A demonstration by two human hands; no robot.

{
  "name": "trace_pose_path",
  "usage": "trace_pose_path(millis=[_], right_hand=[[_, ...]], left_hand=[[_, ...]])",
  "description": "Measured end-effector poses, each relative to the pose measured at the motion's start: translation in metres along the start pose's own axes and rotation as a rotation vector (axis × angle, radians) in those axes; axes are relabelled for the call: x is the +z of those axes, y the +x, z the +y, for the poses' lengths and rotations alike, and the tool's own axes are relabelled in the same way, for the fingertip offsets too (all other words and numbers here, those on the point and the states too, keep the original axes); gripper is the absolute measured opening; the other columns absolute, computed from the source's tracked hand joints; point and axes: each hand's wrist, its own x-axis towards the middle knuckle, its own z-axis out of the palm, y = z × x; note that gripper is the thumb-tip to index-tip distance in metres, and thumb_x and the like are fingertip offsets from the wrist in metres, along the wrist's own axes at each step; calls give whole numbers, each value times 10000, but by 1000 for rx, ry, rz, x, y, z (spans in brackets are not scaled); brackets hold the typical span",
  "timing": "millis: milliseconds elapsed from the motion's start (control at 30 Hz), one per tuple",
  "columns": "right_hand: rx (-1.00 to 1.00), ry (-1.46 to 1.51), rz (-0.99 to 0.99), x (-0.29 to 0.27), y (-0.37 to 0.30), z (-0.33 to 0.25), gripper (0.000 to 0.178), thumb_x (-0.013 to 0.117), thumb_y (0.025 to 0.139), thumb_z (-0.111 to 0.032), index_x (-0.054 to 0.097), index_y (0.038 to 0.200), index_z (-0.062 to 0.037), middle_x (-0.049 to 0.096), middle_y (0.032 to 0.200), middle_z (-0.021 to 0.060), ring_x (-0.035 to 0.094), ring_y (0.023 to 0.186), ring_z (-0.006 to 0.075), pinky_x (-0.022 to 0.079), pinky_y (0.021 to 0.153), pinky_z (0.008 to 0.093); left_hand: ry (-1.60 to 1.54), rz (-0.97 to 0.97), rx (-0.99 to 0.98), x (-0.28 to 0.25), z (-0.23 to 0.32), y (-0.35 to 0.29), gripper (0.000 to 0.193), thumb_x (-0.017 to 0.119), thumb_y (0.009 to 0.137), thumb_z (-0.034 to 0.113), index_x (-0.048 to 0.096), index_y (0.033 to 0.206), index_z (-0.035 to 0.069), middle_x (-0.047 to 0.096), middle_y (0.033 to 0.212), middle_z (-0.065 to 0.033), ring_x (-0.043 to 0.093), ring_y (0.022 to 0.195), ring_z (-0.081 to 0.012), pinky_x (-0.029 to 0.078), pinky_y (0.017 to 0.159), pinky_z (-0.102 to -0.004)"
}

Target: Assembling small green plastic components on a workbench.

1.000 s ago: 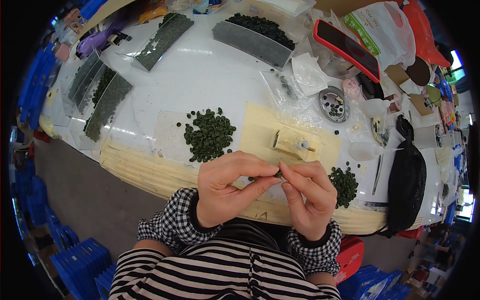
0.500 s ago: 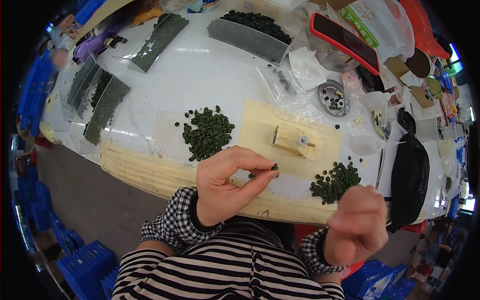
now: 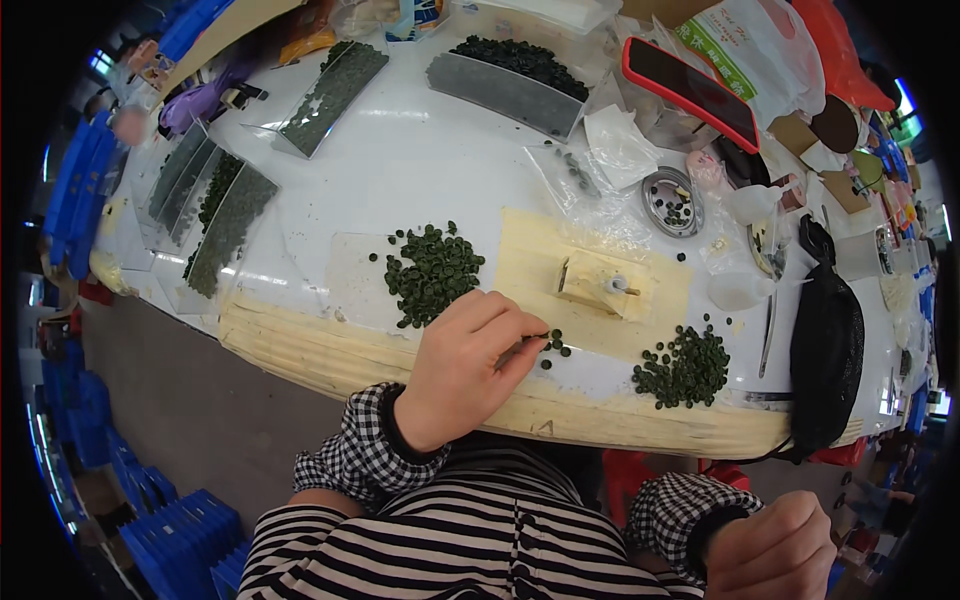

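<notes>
My left hand [image 3: 470,365] is over the table's front edge, back up, thumb and forefinger pinched together. A small dark green round piece shows at its fingertips. Several more loose green pieces [image 3: 556,346] lie right beside them. Left of this hand is a heap of green round pieces [image 3: 432,275] on a clear sheet. Past the fingertips, a small block fixture [image 3: 600,285] with a metal pin stands on yellow tape. My right hand [image 3: 775,550] is curled closed, low at the right and off the table; whatever its fingers may hold is hidden.
A second heap of green pieces [image 3: 682,368] sits near the front right edge. Beyond are clear trays of pieces [image 3: 510,95], a red-cased phone [image 3: 690,92] and a round metal dish [image 3: 672,202]. A black mesh bag [image 3: 825,340] lies at right, tweezers [image 3: 768,335] beside it.
My right hand has moved down and right, away from the table. My left hand has turned back-up and lowered; several loose pieces now show by its fingertips.
</notes>
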Motion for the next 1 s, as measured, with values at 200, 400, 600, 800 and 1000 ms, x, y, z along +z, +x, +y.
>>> trace_pose_path(millis=[200, 400, 600, 800, 1000], right_hand=[[89, -44, 72, 6, 5, 5, 375, 668, 874, -438, 630, 747, -87, 525, 673, -23, 462, 547, 119, 375, 500, 248], [78, -86, 0, -3, 4, -4, 376, 669, 878, -429, 629, 745, -80, 530, 664, -23, 470, 544, 113, 389, 502, 243], [-63, -19, 27, -8, -8, -6, 333, 683, 875, -371, 638, 725, -77, 563, 645, -14, 503, 532, 108, 420, 502, 242], [591, -509, -1, -1, -22, 23, 124, 780, 647, -37, 681, 722, -49, 631, 680, 38, 577, 598, 210, 439, 550, 309], [671, -887, 29, 24, -65, 81, 160, 768, 668, -16, 673, 796, -34, 599, 769, 53, 539, 769, 253, 437, 669, 355]], left_hand=[[-6, 43, -16, 1, 1, 0, 178, 711, 761, -1, 675, 932, 34, 586, 786, -72, 557, 702, -235, 452, 615, -329], [24, 112, -39, -7, 1, -3, 182, 712, 764, -14, 688, 939, 31, 600, 779, -77, 549, 690, -228, 439, 605, -323], [76, 133, -48, -14, -4, -6, 171, 720, 751, -25, 685, 911, 23, 592, 780, -80, 555, 699, -234, 440, 603, -326], [132, 119, -75, -24, -5, -9, 154, 703, 775, -55, 697, 920, -4, 603, 816, -84, 550, 698, -179, 446, 611, -270], [154, 149, -162, -38, -5, -12, 147, 717, 760, -31, 690, 899, 9, 593, 794, -93, 562, 720, -231, 448, 618, -317]])
